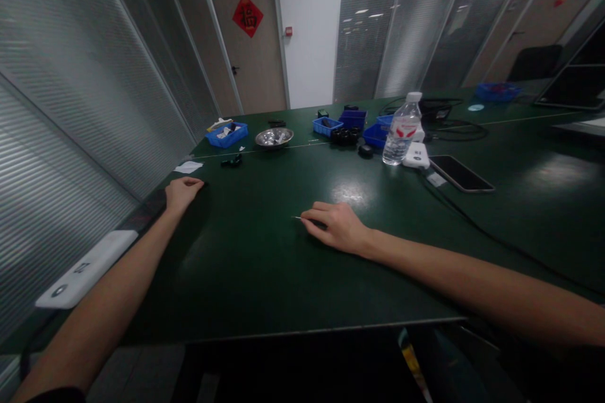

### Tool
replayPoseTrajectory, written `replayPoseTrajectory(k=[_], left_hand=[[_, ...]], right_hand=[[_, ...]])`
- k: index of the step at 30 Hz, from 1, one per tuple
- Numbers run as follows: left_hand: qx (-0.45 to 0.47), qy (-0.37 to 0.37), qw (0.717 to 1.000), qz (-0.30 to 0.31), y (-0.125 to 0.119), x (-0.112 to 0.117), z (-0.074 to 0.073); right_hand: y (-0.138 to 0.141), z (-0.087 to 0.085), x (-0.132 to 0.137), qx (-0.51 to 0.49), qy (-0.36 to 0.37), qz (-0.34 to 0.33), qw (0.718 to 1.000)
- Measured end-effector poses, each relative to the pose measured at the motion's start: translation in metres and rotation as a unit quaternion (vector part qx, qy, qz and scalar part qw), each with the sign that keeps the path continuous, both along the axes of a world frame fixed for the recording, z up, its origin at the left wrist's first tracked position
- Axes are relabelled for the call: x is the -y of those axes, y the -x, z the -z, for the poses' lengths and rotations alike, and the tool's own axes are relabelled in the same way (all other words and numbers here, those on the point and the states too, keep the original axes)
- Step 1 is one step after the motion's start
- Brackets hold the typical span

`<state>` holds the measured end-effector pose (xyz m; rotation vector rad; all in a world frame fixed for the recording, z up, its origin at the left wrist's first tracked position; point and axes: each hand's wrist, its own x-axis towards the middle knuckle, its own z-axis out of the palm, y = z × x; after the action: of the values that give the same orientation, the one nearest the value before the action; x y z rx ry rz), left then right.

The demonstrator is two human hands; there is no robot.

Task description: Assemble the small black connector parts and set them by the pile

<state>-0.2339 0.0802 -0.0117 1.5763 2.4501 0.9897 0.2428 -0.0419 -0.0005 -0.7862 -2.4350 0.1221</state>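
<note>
My left hand [183,191] rests at the left side of the dark green table [255,277], fingers pinched together. A small dark bit shows at its fingertips, too small to name. My right hand [336,225] lies over the middle of the table, closed on a thin pale pointed piece [297,218] that sticks out to the left from between thumb and fingers. The rest of that piece is hidden. Beyond my left hand lie a white paper slip [188,167] and a small black part [232,161].
At the back stand a blue basket [239,134], a shiny metal bowl [263,139] and a smaller blue basket [326,129]. A water bottle [401,132], a phone [460,173] and a cable [496,237] lie right. A white power bank-like box [89,267] sits beside my left forearm.
</note>
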Motion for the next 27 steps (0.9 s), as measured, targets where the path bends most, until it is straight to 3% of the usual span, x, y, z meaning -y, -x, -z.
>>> replayPoseTrajectory(k=[12, 15, 20, 27], left_hand=[[-0.032, -0.015, 0.999, 0.005, 0.0, -0.007, 0.01], [-0.098, -0.011, 0.994, 0.037, -0.006, -0.003, 0.009], [-0.352, 0.024, 0.929, 0.107, -0.027, 0.008, 0.005], [-0.413, 0.11, 0.899, 0.098, -0.054, 0.016, -0.002]], right_hand=[[0.0, 0.0, 0.0, 0.008, 0.008, 0.003, 1.0], [0.0, -0.001, 0.001, 0.005, 0.007, 0.0, 1.0], [0.0, -0.003, 0.001, 0.003, 0.01, -0.006, 1.0], [0.0, -0.004, 0.001, 0.0, 0.017, -0.011, 1.0]])
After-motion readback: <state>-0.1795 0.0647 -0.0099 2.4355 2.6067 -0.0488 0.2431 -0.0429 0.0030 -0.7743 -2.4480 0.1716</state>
